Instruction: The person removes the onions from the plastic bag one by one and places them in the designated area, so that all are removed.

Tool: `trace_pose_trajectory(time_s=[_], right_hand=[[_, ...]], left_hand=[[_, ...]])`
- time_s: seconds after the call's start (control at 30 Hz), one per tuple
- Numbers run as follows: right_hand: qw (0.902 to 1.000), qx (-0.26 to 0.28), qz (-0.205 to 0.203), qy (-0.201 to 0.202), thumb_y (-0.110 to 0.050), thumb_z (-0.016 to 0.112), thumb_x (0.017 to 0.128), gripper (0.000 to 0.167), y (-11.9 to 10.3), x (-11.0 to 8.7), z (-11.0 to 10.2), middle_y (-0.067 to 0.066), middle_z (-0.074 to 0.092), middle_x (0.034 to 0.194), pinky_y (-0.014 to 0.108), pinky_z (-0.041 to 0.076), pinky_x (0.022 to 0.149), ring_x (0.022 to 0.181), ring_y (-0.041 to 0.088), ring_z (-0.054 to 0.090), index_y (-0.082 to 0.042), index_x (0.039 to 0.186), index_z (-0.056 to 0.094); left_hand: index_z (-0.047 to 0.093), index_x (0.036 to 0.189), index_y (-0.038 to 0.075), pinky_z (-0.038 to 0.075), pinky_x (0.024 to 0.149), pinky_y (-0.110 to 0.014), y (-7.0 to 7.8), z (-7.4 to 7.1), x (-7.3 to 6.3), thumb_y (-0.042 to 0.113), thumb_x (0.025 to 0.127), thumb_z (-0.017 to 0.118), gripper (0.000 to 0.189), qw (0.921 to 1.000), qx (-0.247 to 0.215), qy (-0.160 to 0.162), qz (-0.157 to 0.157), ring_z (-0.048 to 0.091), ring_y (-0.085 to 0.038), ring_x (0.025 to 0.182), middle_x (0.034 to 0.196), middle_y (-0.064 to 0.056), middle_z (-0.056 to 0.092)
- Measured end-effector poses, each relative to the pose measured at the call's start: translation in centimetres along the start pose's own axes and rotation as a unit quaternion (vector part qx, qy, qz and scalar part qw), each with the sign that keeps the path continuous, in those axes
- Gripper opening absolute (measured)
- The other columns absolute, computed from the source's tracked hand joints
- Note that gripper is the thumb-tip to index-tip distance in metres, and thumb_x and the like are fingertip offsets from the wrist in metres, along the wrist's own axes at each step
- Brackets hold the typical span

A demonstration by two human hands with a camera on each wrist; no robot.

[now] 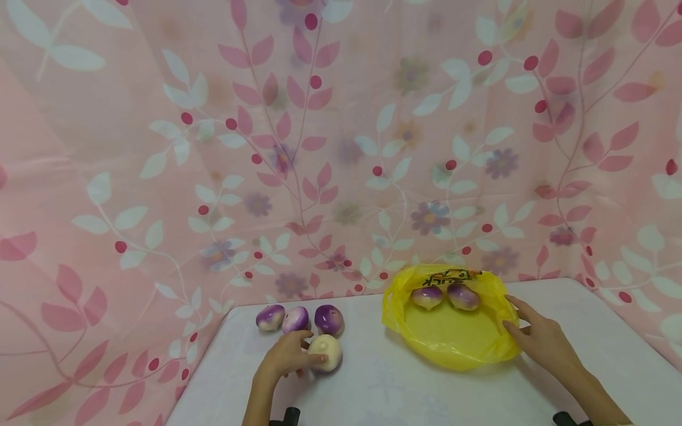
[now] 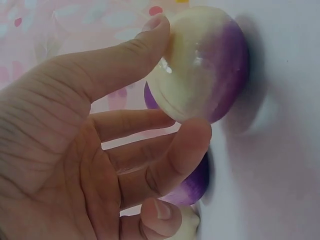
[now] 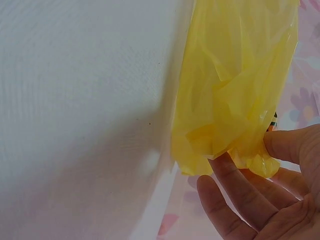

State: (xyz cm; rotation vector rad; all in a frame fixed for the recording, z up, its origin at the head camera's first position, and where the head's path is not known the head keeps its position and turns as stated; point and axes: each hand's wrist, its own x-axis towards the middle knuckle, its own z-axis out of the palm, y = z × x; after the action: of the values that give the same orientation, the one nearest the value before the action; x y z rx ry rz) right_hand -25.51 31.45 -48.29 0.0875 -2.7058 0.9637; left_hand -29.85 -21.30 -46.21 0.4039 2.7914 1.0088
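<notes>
At the left of the table, my left hand point(image 1: 290, 356) grips a white and purple turnip point(image 1: 326, 353) between thumb and fingers. The left wrist view shows the thumb against the pale side of that turnip point(image 2: 200, 65), which is at the table surface. Three more purple and white turnips lie just behind it, among them a darker one point(image 1: 328, 320). On the right, my right hand point(image 1: 549, 340) holds the rim of a yellow plastic bag point(image 1: 453, 340). The bag's mouth is spread toward me, with two turnips point(image 1: 463, 297) inside. Up close, the thumb and fingers pinch the bag's edge point(image 3: 235, 100).
A white cloth covers the table point(image 1: 373, 387). Behind it hangs a pink curtain point(image 1: 341, 177) with leaves and flowers. Dark device parts point(image 1: 291, 416) show near both wrists at the bottom edge.
</notes>
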Motion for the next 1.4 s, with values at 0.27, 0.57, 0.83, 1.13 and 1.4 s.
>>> trace_pose_trajectory(time_s=[0.27, 0.57, 0.83, 1.13, 1.4], right_hand=[[1.0, -0.004, 0.006, -0.004, -0.025, 0.064, 0.096, 0.063, 0.0, 0.1, 0.0, 0.04, 0.052, 0.124, 0.044, 0.058, 0.062, 0.083, 0.039, 0.069, 0.0, 0.147, 0.035], [0.9996, -0.003, 0.025, -0.01, -0.026, 0.064, 0.096, 0.065, -0.2, 0.2, 0.0, 0.04, 0.051, 0.126, 0.043, 0.058, 0.062, 0.085, 0.039, 0.069, -0.002, 0.148, 0.034], [0.9998, -0.003, 0.021, -0.003, -0.025, 0.064, 0.096, 0.064, -0.2, 0.2, 0.0, 0.041, 0.051, 0.126, 0.043, 0.058, 0.062, 0.084, 0.039, 0.069, -0.002, 0.148, 0.035], [0.9999, -0.005, 0.016, -0.001, -0.024, 0.065, 0.096, 0.064, -0.2, 0.2, 0.0, 0.041, 0.051, 0.125, 0.042, 0.058, 0.061, 0.084, 0.04, 0.069, -0.001, 0.147, 0.035], [1.0, 0.001, 0.007, 0.002, -0.024, 0.064, 0.096, 0.063, -0.3, 0.2, 0.0, 0.04, 0.052, 0.124, 0.043, 0.058, 0.062, 0.084, 0.039, 0.069, -0.002, 0.148, 0.036]], left_hand=[[0.052, 0.136, -0.005, 0.046, 0.04, -0.034, 0.6, -0.5, -0.7, 0.047, 0.077, 0.081, 0.084, 0.9998, 0.016, 0.01, -0.008, 0.062, -0.02, 0.047, 0.117, -0.027, 0.063], [0.058, 0.13, -0.003, 0.05, 0.057, -0.036, 2.6, -1.4, -1.0, 0.049, 0.079, 0.079, 0.076, 0.9964, 0.058, 0.061, 0.015, 0.062, -0.02, 0.046, 0.117, -0.025, 0.065], [0.06, 0.128, -0.003, 0.054, 0.067, -0.044, 4.3, -1.2, -0.4, 0.05, 0.081, 0.076, 0.073, 0.99, 0.088, 0.098, 0.05, 0.064, -0.016, 0.051, 0.109, -0.021, 0.069], [0.063, 0.126, 0.005, 0.055, 0.073, -0.045, 6.5, 0.1, 1.5, 0.05, 0.081, 0.076, 0.064, 0.9866, 0.089, 0.101, 0.092, 0.068, -0.015, 0.068, 0.108, -0.014, 0.071], [0.061, 0.131, 0.008, 0.053, 0.062, -0.033, 9.8, 1.7, 3.2, 0.051, 0.081, 0.076, 0.067, 0.9884, 0.072, 0.099, 0.089, 0.057, -0.006, 0.045, 0.113, -0.011, 0.07]])
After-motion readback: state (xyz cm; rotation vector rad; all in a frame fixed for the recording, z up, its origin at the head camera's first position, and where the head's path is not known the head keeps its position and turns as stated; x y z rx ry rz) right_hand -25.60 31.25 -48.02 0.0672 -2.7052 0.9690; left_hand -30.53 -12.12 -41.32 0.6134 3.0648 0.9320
